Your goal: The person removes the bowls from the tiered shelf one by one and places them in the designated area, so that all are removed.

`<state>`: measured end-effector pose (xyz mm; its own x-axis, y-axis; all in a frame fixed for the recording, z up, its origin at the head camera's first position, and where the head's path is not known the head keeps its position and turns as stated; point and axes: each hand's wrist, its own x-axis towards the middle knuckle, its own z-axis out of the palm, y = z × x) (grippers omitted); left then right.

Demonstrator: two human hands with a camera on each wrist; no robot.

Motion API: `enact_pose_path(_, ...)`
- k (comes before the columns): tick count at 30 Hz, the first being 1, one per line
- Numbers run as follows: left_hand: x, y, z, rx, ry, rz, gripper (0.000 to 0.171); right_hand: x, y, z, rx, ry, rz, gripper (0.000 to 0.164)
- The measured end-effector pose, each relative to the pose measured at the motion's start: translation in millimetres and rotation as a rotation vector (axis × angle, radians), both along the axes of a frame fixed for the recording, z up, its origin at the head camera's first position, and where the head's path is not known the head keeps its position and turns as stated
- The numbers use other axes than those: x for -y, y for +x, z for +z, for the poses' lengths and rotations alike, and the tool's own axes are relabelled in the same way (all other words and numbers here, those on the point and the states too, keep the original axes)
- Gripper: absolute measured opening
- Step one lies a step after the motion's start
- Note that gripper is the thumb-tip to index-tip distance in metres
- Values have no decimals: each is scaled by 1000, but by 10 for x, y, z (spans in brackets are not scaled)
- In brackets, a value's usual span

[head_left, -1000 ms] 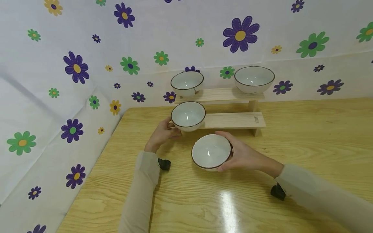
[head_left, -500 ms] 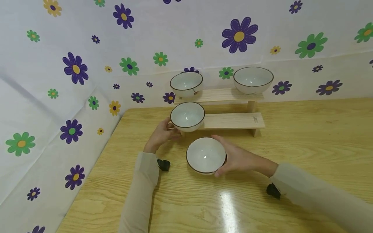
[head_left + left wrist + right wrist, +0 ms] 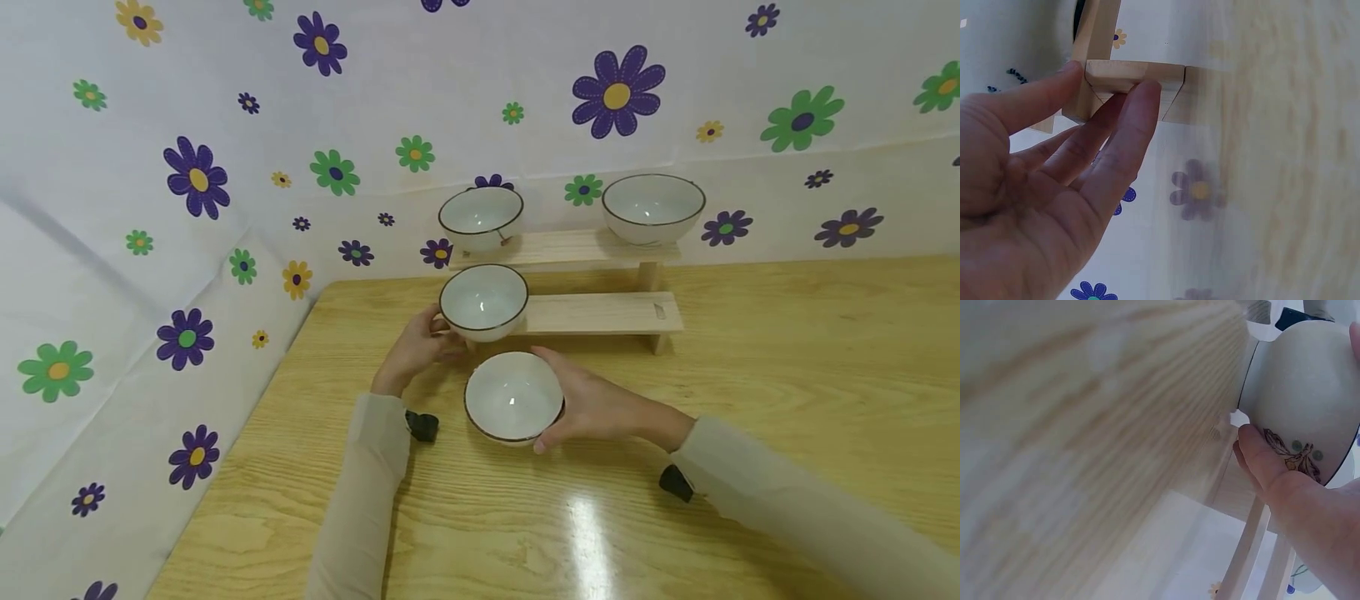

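Note:
A white bowl with a dark rim [image 3: 513,396] is in my right hand [image 3: 592,404], just in front of the two-step wooden rack [image 3: 600,313]. The right wrist view shows that bowl's outer wall [image 3: 1310,381], which bears a brown floral drawing, with my fingers and thumb on its sides. My left hand [image 3: 417,348] holds the rack's left end. In the left wrist view, my thumb and fingers [image 3: 1141,119] pinch the end of the wooden rack [image 3: 1138,72]. Another bowl [image 3: 483,302] stands on the lower step beside that hand.
On the upper step, a bowl [image 3: 480,218] stands at the left and another bowl [image 3: 654,208] at the right. The rack stands on a wood-grain table [image 3: 810,358] near a white flowered cloth [image 3: 735,50] that covers the back and left side.
My right hand has moved the held bowl leftward along the front of the rack. My left hand stays at the rack's left end, and the other bowls stand as before.

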<state>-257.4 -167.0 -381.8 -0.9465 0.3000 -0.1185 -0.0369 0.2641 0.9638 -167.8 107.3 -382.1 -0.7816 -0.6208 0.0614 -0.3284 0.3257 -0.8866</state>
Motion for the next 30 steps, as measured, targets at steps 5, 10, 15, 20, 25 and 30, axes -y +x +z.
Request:
enact_pose_path(5, 7, 8, 4, -1, 5, -1, 66, -21, 5, 56, 19, 19, 45, 124)
enact_pose_path(10, 4, 13, 6, -3, 12, -12, 66, -169, -86, 281, 85, -60, 66, 123)
enact_pose_path(15, 6, 16, 18, -7, 1, -8, 64, -308, -233, 469, 55, -168, -62, 107)
enact_pose_path(20, -5, 15, 29, -6, -5, -12, 64, -351, -323, 506, 56, -186, -154, 101)
enact_pose_path(25, 11, 17, 17, 8, 4, -8, 65, -286, -408, 455, 67, -229, -192, 101)
enact_pose_path(30, 9, 27, 27, 0, 2, -11, 64, -175, -487, 416, 79, -265, -211, 100)
